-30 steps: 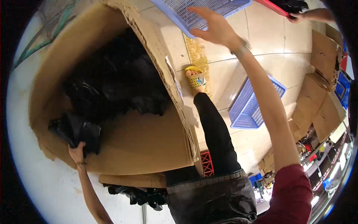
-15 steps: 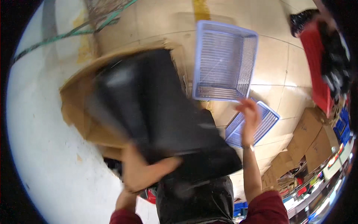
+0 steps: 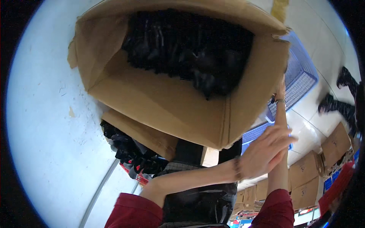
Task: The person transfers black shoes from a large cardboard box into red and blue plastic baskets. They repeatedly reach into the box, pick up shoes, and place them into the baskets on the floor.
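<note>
A warehouse or stockroom.
Stacked cardboard cartons (image 3: 304,178) line the tiled floor (image 3: 304,129), blue plastic crates (image 3: 300,81) lie about, and a large open box (image 3: 171,102) holds black goods (image 3: 190,45).

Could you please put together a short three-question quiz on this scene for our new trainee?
1. True or false: the large cardboard box is empty.
2. Multiple choice: what lies on the floor to the right of that box? A) a red bucket B) blue mesh baskets C) a green crate
3. Fill in: the right hand reaches up to the box's ___ side, while the left hand, fingers spread, is lower down.
Key: 1 false, it holds black items; 2 B; 3 right.
</note>
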Available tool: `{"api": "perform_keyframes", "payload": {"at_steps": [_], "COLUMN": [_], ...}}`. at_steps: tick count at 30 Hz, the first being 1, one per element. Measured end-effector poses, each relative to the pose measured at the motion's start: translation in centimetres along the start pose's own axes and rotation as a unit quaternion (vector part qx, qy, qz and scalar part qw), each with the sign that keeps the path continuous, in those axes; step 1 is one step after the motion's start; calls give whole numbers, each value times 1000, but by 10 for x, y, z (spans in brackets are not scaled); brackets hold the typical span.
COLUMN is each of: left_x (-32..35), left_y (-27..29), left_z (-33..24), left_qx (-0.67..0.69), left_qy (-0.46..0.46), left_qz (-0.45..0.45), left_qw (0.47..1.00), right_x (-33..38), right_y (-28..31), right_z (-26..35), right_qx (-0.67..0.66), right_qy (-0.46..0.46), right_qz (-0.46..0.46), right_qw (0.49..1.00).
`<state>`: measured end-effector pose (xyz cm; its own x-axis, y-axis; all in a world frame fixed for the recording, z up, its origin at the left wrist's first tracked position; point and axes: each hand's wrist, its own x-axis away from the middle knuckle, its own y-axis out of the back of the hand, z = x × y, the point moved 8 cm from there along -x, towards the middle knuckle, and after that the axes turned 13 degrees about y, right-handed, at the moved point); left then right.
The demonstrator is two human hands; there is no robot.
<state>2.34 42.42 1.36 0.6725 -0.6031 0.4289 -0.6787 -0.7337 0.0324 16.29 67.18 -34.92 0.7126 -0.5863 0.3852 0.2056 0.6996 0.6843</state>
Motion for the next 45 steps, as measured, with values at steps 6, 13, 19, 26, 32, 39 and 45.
{"api": "perform_keyframes", "payload": {"at_steps": [6,13,19,26,32,39,45], "left_x": [13,40,-21,-128,-156,-154,-140], "left_y": [240,510,599,621,647,650,653], "left_z": [65,238,280,306,357,355,345], "left_qx": [-249,-389,-400,-481,-501,-488,-479], "left_qy": [108,334,370,333,306,223,263], "left_qz": [-109,-172,-263,-290,-218,-230,-226], "left_qw": [956,841,796,758,780,812,806], "right_x": [-7,106,129,89,51,44,27], "right_y": [17,104,-105,-293,-365,-467,-494], "right_z": [71,387,523,520,510,555,547], "right_qx": [130,-120,-98,128,38,-139,-106], "right_qy": [130,110,194,426,337,280,271], "right_qz": [-15,-139,191,298,339,331,338], "right_qw": [983,977,957,844,877,890,895]}}
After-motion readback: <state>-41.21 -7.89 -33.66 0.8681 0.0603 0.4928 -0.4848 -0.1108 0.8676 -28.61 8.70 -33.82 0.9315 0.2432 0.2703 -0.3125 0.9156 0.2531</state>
